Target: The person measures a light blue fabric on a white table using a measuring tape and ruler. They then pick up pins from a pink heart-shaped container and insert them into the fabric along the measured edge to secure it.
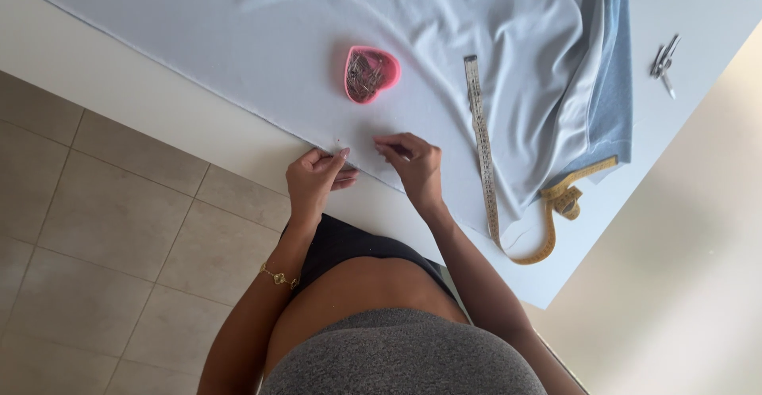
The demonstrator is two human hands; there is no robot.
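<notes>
A pale blue fabric [262, 46] lies spread over the white table [119, 85]. My left hand [315, 179] pinches the near edge of the fabric, fingers closed on it, with a thin pin standing just above the fingertips. My right hand [413, 165] rests on the fabric a little to the right, its fingertips pinched together; whether it holds a pin I cannot tell. A pink heart-shaped dish [370, 73] full of pins sits on the fabric just beyond both hands.
A measuring tape [486, 173] runs down the fabric to the right of my right hand and curls at the table edge. Small metal snips [663, 60] lie at the far right. Folded fabric [587, 69] bunches near them. Tiled floor [103, 244] lies to the left.
</notes>
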